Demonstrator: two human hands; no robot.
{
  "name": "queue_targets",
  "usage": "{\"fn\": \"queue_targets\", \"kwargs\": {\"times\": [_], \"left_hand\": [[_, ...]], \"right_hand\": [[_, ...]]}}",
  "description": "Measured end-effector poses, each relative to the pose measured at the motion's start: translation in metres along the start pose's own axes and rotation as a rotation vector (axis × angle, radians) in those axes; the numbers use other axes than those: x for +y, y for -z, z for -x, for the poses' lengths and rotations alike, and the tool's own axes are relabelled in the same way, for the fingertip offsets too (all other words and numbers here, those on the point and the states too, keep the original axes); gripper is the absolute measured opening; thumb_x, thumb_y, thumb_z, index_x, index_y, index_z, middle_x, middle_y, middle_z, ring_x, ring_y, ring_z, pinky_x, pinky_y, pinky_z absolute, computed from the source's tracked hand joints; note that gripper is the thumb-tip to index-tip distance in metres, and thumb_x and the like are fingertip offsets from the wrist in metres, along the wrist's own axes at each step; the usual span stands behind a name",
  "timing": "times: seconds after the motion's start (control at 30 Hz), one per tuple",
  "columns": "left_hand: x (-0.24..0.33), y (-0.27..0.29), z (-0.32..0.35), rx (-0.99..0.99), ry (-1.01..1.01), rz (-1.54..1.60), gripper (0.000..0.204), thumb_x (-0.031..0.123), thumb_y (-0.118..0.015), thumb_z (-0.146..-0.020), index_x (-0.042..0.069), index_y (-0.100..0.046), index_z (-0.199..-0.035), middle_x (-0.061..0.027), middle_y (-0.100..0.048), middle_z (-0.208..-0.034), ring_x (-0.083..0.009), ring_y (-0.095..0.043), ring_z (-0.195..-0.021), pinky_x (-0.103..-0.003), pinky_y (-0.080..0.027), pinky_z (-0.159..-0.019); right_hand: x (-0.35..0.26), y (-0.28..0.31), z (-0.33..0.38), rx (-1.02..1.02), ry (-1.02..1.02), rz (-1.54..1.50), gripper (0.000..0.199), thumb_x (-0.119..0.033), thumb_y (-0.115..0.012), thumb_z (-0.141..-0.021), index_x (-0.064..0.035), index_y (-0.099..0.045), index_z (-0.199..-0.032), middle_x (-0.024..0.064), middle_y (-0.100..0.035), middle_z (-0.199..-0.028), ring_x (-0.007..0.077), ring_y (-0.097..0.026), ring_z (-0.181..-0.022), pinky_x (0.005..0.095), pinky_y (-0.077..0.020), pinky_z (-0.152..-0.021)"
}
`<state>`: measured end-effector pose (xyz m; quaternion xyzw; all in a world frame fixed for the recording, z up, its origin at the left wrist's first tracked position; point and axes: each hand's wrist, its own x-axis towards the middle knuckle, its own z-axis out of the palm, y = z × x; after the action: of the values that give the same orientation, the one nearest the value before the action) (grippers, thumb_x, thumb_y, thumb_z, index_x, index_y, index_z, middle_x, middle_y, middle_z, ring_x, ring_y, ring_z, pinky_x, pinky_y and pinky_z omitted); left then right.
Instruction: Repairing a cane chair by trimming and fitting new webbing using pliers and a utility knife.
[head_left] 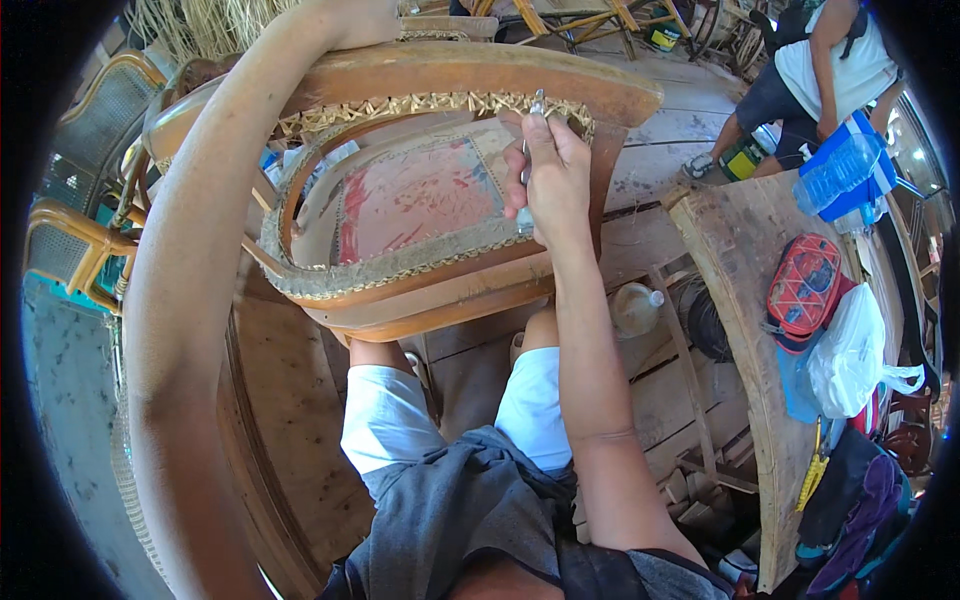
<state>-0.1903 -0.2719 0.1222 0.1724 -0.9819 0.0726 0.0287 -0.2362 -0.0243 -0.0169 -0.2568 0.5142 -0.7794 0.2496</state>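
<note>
A wooden chair frame stands before me, its open panel edged with woven cane strands. Frayed ends run along the upper edge of that opening. My right hand is closed around a slim metal hand tool, its shiny tip at the cane edge on the upper right. A clear end of the tool shows below the fingers; its exact kind is hard to make out. My left hand lies on the top rail at the upper edge of view, its fingers hidden. Behind the opening is a worn reddish seat panel.
On the right, a wooden bench holds a red pouch and a white plastic bag. A person stands beyond it with a blue container. Other cane chairs crowd the left. A clear jug is on the floor.
</note>
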Motion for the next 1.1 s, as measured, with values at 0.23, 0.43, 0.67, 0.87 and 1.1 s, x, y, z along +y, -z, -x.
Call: {"fn": "queue_targets", "kwargs": {"times": [0.23,0.43,0.67,0.87,1.1], "left_hand": [[0.025,0.005,-0.008,-0.034,-0.059,0.046,0.03,0.019,-0.05,-0.079,-0.006,-0.066,-0.085,-0.027,-0.064,-0.088,-0.0401,-0.062,-0.082,-0.046,-0.048,-0.075],[-0.036,-0.016,0.008,0.522,-0.903,0.229,0.031,0.019,-0.05,-0.079,-0.006,-0.066,-0.086,-0.027,-0.064,-0.087,-0.0408,-0.062,-0.082,-0.045,-0.048,-0.075],[0.02,0.012,0.008,-0.071,-0.005,0.007,0.03,0.018,-0.051,-0.077,-0.006,-0.065,-0.085,-0.0276,-0.064,-0.087,-0.0414,-0.062,-0.082,-0.045,-0.047,-0.075],[-0.019,-0.015,-0.018,-0.073,-0.087,0.102,0.028,0.017,-0.051,-0.077,-0.006,-0.065,-0.085,-0.0275,-0.064,-0.087,-0.0413,-0.062,-0.083,-0.045,-0.047,-0.075],[0.016,0.011,0.005,-0.016,-0.003,0.056,0.028,0.018,-0.051,-0.078,-0.005,-0.066,-0.085,-0.0276,-0.064,-0.088,-0.0396,-0.062,-0.083,-0.045,-0.047,-0.076]], "right_hand": [[0.067,0.003,-0.051,0.227,0.541,-0.049,0.043,-0.035,-0.042,-0.099,0.0028,-0.055,-0.083,0.0028,-0.044,-0.055,0.0094,-0.039,-0.039,0.0235,-0.0309,-0.036],[0.038,-0.013,0.013,0.173,0.972,0.642,0.03,-0.026,-0.048,-0.093,0.001,-0.054,-0.082,0.0206,-0.054,-0.066,0.0347,-0.054,-0.053,0.0374,-0.0458,-0.05],[0.011,0.03,0.034,-0.069,-0.048,0.278,0.034,-0.02,-0.045,-0.096,-0.0036,-0.043,-0.126,0.0078,-0.052,-0.077,0.014,-0.054,-0.052,0.0289,-0.0475,-0.047],[-0.017,0.033,0.012,-0.1,-0.208,-0.029,0.028,-0.023,-0.041,-0.099,-0.0083,-0.046,-0.122,0.0061,-0.051,-0.069,0.01,-0.045,-0.042,0.0267,-0.0401,-0.034],[-0.022,0.034,-0.004,-0.122,-0.216,-0.115,0.029,-0.027,-0.05,-0.096,-0.0084,-0.048,-0.118,-0.0005,-0.043,-0.062,0.0067,-0.036,-0.038,0.0245,-0.0362,-0.032]]}}
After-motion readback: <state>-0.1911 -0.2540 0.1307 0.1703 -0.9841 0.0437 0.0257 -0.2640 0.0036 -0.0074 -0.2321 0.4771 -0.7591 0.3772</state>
